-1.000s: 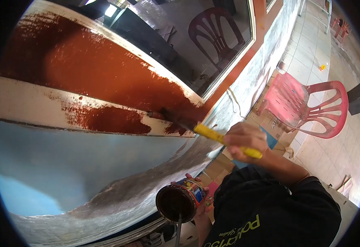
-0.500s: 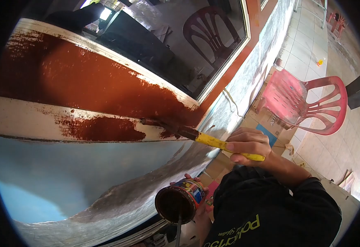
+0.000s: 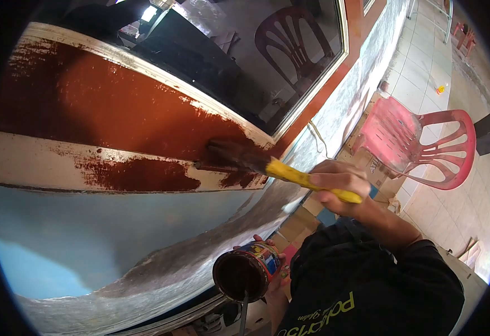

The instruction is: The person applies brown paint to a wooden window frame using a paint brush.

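My right hand (image 3: 341,186) is closed around the yellow handle of a paintbrush (image 3: 289,173). Its dark, paint-coated bristles lie against the red-brown painted panel (image 3: 116,106) below a window, near the panel's right end. Beneath runs a pale ledge strip (image 3: 26,151), partly covered with red-brown paint in rough patches. Lower down, my left hand (image 3: 278,281) grips a paint can (image 3: 264,256) with a colourful label, its open mouth tilted toward me. Dark paint coats the inside of the can, and a thin stick (image 3: 244,313) stands out of it.
A glass window (image 3: 228,61) with a pale frame is above the panel. Light blue wall (image 3: 88,235) lies below the ledge. To the right, a red plastic chair (image 3: 393,134) stands by flattened cardboard (image 3: 298,229) on the tiled floor.
The brush tip has moved up from the pale ledge onto the red-brown panel, my right hand tilting with it. The paint can stays nearly in place in my left hand.
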`<state>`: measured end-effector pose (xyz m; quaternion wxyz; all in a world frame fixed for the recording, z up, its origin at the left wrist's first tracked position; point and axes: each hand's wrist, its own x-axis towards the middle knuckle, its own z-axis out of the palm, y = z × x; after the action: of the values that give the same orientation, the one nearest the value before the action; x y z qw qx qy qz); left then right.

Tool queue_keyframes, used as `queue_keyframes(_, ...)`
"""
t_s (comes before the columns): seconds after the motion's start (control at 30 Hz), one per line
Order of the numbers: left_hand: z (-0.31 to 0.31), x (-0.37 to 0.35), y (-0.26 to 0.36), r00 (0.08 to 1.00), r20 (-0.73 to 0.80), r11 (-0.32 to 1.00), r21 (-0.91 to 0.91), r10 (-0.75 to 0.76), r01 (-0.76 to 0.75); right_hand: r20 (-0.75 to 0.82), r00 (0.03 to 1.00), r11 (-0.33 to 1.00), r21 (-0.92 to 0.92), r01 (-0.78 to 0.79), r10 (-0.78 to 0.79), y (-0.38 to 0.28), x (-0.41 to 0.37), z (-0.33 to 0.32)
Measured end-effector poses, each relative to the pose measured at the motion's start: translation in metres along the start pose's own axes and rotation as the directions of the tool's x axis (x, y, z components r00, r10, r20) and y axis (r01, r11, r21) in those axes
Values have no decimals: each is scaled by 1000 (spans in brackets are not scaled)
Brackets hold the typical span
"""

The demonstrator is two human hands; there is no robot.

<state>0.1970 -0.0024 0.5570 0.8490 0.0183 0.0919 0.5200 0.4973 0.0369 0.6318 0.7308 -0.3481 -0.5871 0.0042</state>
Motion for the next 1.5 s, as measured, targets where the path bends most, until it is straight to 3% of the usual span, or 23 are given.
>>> queue_keyframes(0.1, 3, 1, -1, 1000, 15, 1000, 7, 4, -4, 17, 999, 997, -63, -33, 34, 3, 0, 3)
queue_keyframes(0.23, -4, 0, 1, 999, 28, 1000, 3, 22, -22, -75, 997, 999, 47, -9, 13, -3, -4, 2)
queue_keyframes(0.33, -1, -3, -4, 1000, 6, 1000, 7, 17, -17, 62, 998, 998, -46, 30, -27, -4, 10, 1)
queue_keyframes(0.47, 6, -2, -7, 999, 41, 1000, 6, 23, -23, 28, 1000, 991, -136, 11, -7, -6, 10, -3)
queue_keyframes(0.6, 0, -4, -5, 1000, 8, 1000, -18, 24, -23, -93, 994, 998, 12, -58, 58, -1, -4, -9)
queue_keyframes(0.7, 2, -6, -5, 1000, -4, 1000, -13, 9, -9, 61, 998, 999, -51, 8, -5, 1, 10, -6)
queue_keyframes(0.83, -2, -3, -4, 1000, 31, 1000, 6, 5, -5, 10, 999, 982, -184, -38, 41, -3, -3, -6)
queue_keyframes(0.93, -1, -3, -5, 999, 39, 1000, -9, 11, -10, -82, 996, 993, -107, -49, 40, -4, -14, -6)
queue_keyframes(0.97, 0, -4, -6, 999, 31, 1000, -14, 10, -9, -79, 996, 998, -46, -50, 46, -5, -13, -5)
queue_keyframes(1.07, 5, -5, -6, 998, 18, 997, -62, -52, 53, 40, 999, 995, -103, -11, 15, -3, 4, -6)
queue_keyframes(1.1, 3, -6, -4, 999, 13, 999, -32, -35, 35, 57, 991, 985, -126, -115, 123, -4, 5, -10)
queue_keyframes(1.2, -7, -7, -3, 1000, 12, 1000, 15, 16, -16, -14, 995, 977, -193, -95, 94, -7, -3, -14)
queue_keyframes(1.27, -10, -8, -2, 1000, 4, 1000, 3, 26, -26, -22, 996, 987, -130, -91, 89, -10, -4, -15)
queue_keyframes(1.33, -1, -9, -7, 999, -51, 1000, 8, 17, -17, 1, 998, 997, -48, -60, 60, -12, 0, -11)
queue_keyframes(1.47, -1, -8, -6, 999, 32, 1000, 30, -10, 9, 43, 986, 975, -163, -150, 159, -9, -2, -13)
queue_keyframes(1.5, 4, -7, -8, 995, 43, 993, -68, -89, 92, 21, 982, 971, -158, -180, 186, -13, -7, -17)
